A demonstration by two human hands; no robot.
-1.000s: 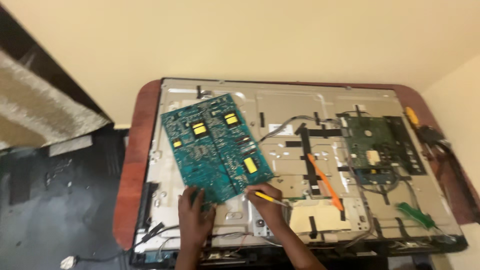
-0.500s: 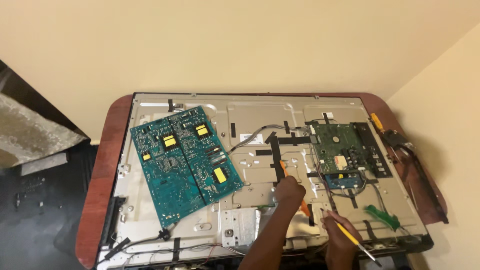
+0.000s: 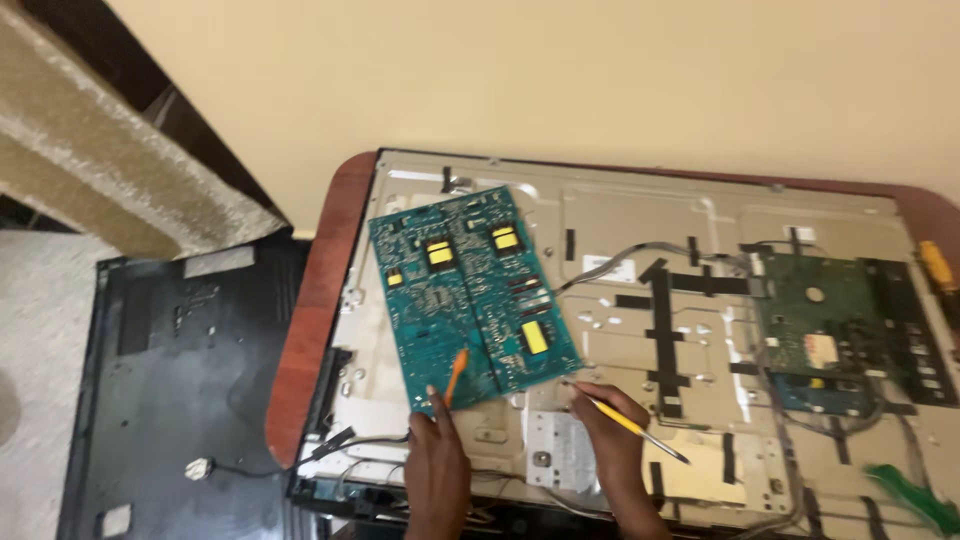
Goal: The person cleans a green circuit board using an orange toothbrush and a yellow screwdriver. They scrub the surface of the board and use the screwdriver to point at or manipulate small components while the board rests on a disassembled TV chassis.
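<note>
Teal circuit board (image 3: 470,290) lies centre-left; left hand (image 3: 437,450) clamps an orange tool (image 3: 455,375) on it, right hand (image 3: 607,440) grips a yellow screwdriver (image 3: 630,428). Both wrists cut off below.

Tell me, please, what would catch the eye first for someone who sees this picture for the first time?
First comes the large teal circuit board, lying tilted on the bare metal back of an opened flat screen that rests on a reddish wooden table. At its lower edge the left hand holds an orange tool against the board, and the right hand holds a yellow-handled tool. A smaller green board sits at the right.
</note>
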